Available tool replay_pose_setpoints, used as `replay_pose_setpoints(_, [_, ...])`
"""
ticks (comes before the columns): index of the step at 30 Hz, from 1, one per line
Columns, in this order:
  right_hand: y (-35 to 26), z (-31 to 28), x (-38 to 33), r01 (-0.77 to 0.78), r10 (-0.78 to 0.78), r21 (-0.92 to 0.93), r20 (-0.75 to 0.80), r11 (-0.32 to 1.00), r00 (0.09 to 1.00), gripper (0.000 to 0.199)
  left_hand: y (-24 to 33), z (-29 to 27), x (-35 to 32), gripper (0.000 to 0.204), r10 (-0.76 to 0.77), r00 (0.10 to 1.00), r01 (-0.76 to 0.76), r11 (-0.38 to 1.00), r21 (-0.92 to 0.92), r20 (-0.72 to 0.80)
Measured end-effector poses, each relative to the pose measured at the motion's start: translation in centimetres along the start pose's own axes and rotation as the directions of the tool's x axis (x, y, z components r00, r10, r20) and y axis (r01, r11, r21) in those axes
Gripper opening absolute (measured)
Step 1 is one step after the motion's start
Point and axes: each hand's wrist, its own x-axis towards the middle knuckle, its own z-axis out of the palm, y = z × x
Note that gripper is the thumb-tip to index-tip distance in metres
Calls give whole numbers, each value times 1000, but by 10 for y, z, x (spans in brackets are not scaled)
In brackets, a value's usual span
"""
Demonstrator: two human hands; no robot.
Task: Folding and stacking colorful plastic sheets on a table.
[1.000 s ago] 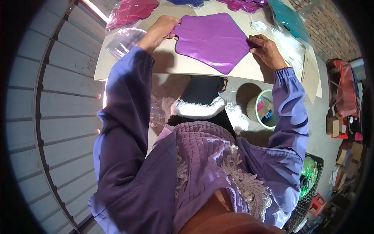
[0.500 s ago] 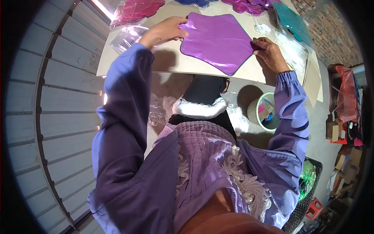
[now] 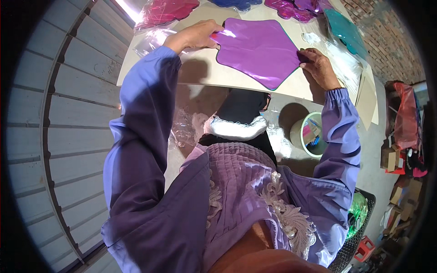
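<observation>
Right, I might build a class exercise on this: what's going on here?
A person in a purple jacket is handling a flat purple sheet at a pale table. The left hand holds its left edge; the right hand pinches its right corner. Clear plastic lies near the left hand, and a pink item, a blue item and a teal item lie farther back.

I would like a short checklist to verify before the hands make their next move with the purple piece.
1. Left hand at the left edge of the purple piece: ok.
2. Right hand pinching its right corner: ok.
3. Purple piece spread out, not folded over: ok.
4. Its underside flat on the table: cannot tell, hidden.
5. Other things off the table: not ok; a teal piece lies at the right.
</observation>
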Motion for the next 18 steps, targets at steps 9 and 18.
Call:
replay_pose_setpoints(9, [-5, -2, 1, -2, -8, -149, -68, 989, 998, 39, -2, 4, -3, 56, 4, 998, -7, 999, -54, -55])
replay_pose_setpoints(18, [1, -1, 0, 3, -20, -146, -119, 989, 993, 36, -5, 4, 0, 56, 43, 997, -42, 999, 18, -67])
